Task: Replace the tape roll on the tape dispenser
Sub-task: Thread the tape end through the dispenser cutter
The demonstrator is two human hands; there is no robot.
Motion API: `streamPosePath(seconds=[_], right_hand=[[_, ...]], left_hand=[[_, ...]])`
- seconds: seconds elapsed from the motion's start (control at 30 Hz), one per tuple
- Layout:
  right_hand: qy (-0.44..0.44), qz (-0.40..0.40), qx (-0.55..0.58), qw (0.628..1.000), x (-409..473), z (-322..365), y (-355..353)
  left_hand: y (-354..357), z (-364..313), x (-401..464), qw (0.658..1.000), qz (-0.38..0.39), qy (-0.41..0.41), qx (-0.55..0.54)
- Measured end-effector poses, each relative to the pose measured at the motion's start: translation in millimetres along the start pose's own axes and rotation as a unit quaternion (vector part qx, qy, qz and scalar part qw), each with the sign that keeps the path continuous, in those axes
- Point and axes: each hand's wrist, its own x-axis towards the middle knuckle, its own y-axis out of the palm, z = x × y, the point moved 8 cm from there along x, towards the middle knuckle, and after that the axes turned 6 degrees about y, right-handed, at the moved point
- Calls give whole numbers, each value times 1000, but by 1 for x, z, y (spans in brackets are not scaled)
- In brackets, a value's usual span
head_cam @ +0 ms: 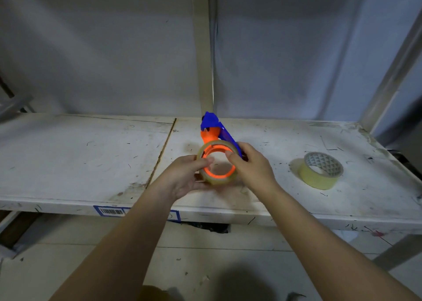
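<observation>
Dispenser (214,129), blue frame with an orange hub, held just above the scuffed white shelf (91,154); a thin, nearly clear roll (217,179) sits around the hub. Left hand (185,177) grips the roll's left rim; right hand (251,166) clasps roll and frame. Spare roll (319,170), yellowish with a patterned core, lies well apart to the right.

Before you is a scuffed white shelf board (91,154) with a seam left of centre. On it, at right, lies 1 yellowish tape roll (320,170), flat.
</observation>
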Motion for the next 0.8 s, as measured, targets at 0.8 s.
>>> streamPosePath(seconds=[0.8], right_hand=[[58,-162,-256,951,9,-57,-56]], left_hand=[[62,13,55,900,-104,54,420]])
